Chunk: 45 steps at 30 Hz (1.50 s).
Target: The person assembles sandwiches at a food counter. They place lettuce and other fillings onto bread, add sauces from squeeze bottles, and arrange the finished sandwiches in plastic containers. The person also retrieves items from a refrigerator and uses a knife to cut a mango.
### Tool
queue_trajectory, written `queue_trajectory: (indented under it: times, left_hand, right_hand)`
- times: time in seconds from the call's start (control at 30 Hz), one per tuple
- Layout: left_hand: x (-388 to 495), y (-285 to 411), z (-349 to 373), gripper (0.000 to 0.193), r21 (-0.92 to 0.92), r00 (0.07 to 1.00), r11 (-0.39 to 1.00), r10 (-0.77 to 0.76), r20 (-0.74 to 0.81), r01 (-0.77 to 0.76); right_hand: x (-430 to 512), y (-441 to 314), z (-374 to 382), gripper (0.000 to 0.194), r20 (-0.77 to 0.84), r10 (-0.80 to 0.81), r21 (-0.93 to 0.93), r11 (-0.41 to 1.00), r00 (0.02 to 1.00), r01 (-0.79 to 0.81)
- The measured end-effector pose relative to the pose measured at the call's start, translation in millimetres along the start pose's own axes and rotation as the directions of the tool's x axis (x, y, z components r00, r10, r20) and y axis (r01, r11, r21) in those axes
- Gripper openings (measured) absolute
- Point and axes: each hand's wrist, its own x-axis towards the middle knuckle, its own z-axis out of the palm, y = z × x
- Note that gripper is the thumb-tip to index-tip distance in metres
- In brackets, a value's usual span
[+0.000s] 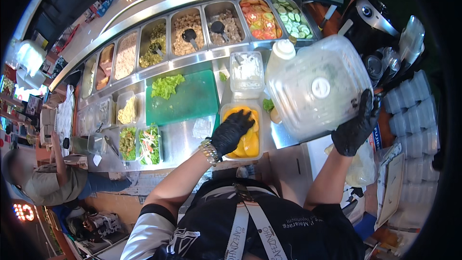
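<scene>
My left hand [234,130], in a black glove, lies over yellow slices [245,143] in a clear plastic tub [260,133]. Whether its fingers pinch a slice, I cannot tell. On the right, my gloved right hand [355,124] grips the near right side of a large translucent plastic container [321,112], which is tilted and has a round white knob. Pale green contents show faintly through it. Left of the tub lies a green cutting board [187,104] with lettuce leaves [166,86]. Behind the tub stands a clear container [247,72] with white contents.
A row of steel pans holds tomato slices [259,18], cucumber slices [292,18] and other fillings. A white-capped squeeze bottle [281,52] stands behind the large container. Two salad boxes [140,145] sit at left. Stacked plastic cups [411,115] stand right. A person [47,180] is at far left.
</scene>
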Motion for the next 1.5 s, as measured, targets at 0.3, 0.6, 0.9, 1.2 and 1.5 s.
queue_trajectory:
  times: [0.3, 0.6, 0.9, 1.2, 1.5]
  left_hand:
    - [39.1, -45.2, 6.8, 0.029, 0.202, 0.779, 0.77, 0.519, 0.351, -0.605]
    - [28.6, -52.1, 20.5, 0.031, -0.204, 0.799, 0.93, 0.366, 0.478, -0.304]
    - [-118.2, -85.0, -81.1, 0.033, -0.935, 0.802, 0.13, -0.561, 0.204, 0.329]
    - [-230.6, -73.0, -116.6, 0.061, -0.771, 0.762, -0.614, -0.578, 0.293, -0.169]
    - [-259.8, -91.9, -107.4, 0.043, -0.34, 0.751, -0.83, -0.55, 0.365, -0.443]
  right_hand:
    - [-8.2, -0.6, -47.2, 0.017, 0.005, 0.071, -0.172, 0.983, 0.997, -0.069]
    - [-44.0, 37.4, -29.3, 0.015, 0.457, 0.508, -0.578, 0.794, 0.73, -0.191]
    - [-120.9, 215.3, -9.6, 0.024, 0.543, 0.386, -0.727, 0.661, 0.746, 0.187]
    - [-138.4, 193.2, 36.5, 0.035, 0.602, 0.25, -0.783, -0.001, 0.758, 0.622]
    - [-246.2, 176.8, 52.2, 0.061, 0.778, 0.53, -0.523, 0.246, 0.338, 0.816]
